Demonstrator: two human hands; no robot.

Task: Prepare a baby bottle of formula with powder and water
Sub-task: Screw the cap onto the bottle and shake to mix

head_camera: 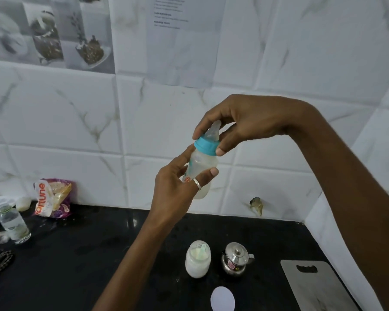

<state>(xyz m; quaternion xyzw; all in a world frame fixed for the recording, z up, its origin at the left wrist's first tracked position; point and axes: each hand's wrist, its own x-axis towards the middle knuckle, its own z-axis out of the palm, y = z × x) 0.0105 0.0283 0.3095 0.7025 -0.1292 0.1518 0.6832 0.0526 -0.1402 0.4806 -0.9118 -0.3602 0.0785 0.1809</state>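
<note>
Above the black worktop [76, 254], the left grip [175, 187] is clamped round the milky baby bottle [201, 164], held tilted in the air; the right grip [245, 124] pinches its blue collar [206, 147]. An open powder jar [198, 260] stands below.

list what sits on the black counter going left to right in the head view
small glass bottle → fortune packet → open jar of white powder → lidded steel pot → grey cutting board
</note>
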